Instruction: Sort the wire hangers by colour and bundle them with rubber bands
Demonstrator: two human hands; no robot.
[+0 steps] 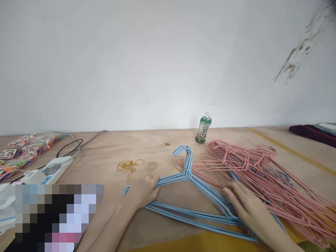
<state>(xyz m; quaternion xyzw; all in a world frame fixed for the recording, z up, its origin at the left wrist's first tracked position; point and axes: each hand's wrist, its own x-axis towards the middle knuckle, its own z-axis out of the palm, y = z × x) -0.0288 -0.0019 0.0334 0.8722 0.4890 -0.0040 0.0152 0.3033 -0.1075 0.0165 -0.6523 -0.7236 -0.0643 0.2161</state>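
Observation:
A stack of light blue wire hangers [187,171] lies on the wooden table, hooks together and turned toward the wall. My left hand [144,190] is closed around the left shoulder of the stack. At its right end, my right hand [248,206] has its fingers stretched out beside the wires; whether it touches them is hard to tell. Under and beyond that hand spreads a tangled heap of pink wire hangers [283,185], with some blue wires showing among them. Several yellow rubber bands [128,165] lie loose beyond my left hand.
A green-labelled bottle [204,127] stands upright near the wall. Colourful plastic packets [31,148] and a white power strip [56,169] with cables are on the left. A pixelated patch [57,217] hides the lower left. Dark fabric [312,134] lies at far right.

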